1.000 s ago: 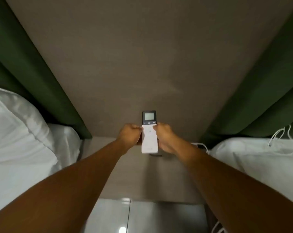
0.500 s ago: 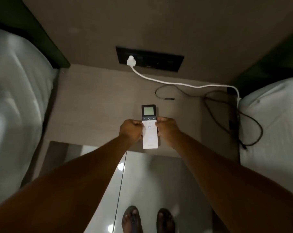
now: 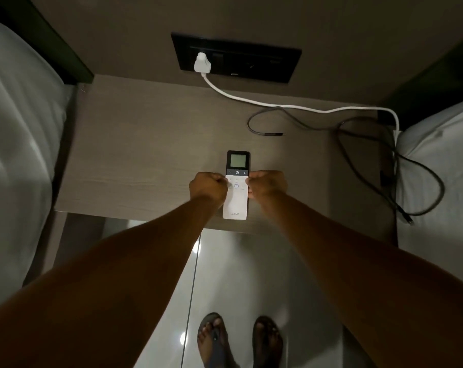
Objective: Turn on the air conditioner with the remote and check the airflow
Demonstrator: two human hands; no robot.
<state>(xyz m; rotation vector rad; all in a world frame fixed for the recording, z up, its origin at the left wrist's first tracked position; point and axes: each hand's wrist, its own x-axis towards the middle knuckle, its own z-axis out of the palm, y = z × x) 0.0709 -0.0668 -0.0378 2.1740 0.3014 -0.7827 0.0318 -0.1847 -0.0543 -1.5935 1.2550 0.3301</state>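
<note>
A slim white remote (image 3: 236, 200) with a dark top and a small grey screen is held flat over the near edge of a wooden bedside table (image 3: 135, 155). My left hand (image 3: 208, 188) grips its left side, and my right hand (image 3: 267, 185) grips its right side. Both thumbs rest on the button area just below the power key. The remote's lower end sticks out beyond my hands. No air conditioner is in view.
A black socket panel (image 3: 251, 62) on the wall holds a white plug (image 3: 202, 62) whose white cable runs right. A dark cable (image 3: 400, 166) loops over the table's right side. White beds flank the table, left (image 3: 18, 144) and right (image 3: 442, 160). My sandalled feet stand on glossy tiles.
The view has tilted down from the wall and green curtains to the table, socket, floor and feet. Both hands have kept hold of the remote throughout.
</note>
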